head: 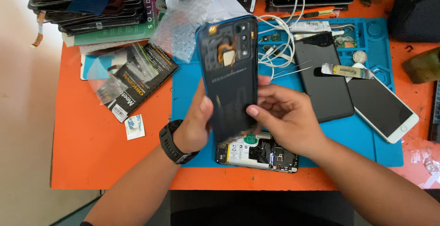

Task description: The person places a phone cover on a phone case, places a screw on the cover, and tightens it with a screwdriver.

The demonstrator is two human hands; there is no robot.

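Note:
I hold a dark blue phone back cover (pixel 230 74) upright above the blue work mat (pixel 183 107), its inner side facing me, with camera cutouts and an orange flex strip near its top. My left hand (pixel 197 120), with a black watch on the wrist, grips the cover's lower left edge. My right hand (pixel 286 113) pinches its lower right edge. Below the cover, the opened phone body (pixel 256 153) lies flat on the mat with its battery and board exposed.
A black phone (pixel 323 77) and a white phone (pixel 382 109) lie on the mat's right side, with a glue tube (pixel 348 71), tweezers (pixel 291 70) and white cables (pixel 279 33). A stack of screens (pixel 87 1), bubble wrap (pixel 185 17) and plastic packaging (pixel 130 79) sit on the orange table.

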